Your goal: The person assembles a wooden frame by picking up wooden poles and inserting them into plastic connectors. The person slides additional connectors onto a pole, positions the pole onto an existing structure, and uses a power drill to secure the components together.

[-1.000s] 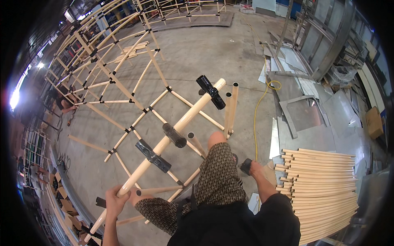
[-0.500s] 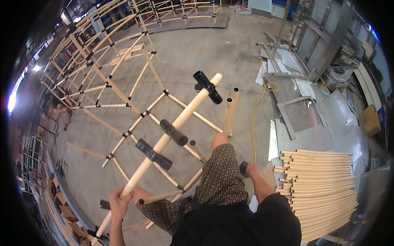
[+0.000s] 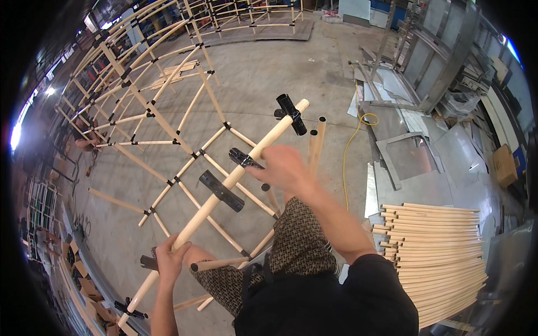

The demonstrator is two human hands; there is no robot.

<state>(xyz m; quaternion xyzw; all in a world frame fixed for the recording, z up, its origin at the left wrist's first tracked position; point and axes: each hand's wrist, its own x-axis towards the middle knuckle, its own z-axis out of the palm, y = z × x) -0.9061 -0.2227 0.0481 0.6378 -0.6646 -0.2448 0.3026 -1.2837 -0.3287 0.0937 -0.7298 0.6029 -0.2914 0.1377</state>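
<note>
A long cream-coloured tube (image 3: 204, 213) slants across in front of me, from the lower left up to the upper right. My left hand (image 3: 170, 260) is closed round its lower part, close to a black pipe joint (image 3: 148, 262). Farther up, my right hand (image 3: 286, 169) has its fingers round the end of another black pipe joint (image 3: 241, 157) on the tube; its fingertips are partly hidden. Between my hands sits one more black joint (image 3: 222, 191). Black joints (image 3: 292, 115) also cluster near the far end, and another (image 3: 130, 309) is at the lower end.
A low grid frame of tubes (image 3: 162, 196) lies on the floor beneath, with upright posts (image 3: 320, 143) beside my knee. Taller tube racks (image 3: 151, 106) stand far left. A tube stack (image 3: 437, 241), metal sheets (image 3: 412, 154) and a yellow hose (image 3: 346, 168) are at right.
My right hand has come up from beside my leg and now grips the middle joint. The tube has shifted slightly up and right, and the joints on it have turned.
</note>
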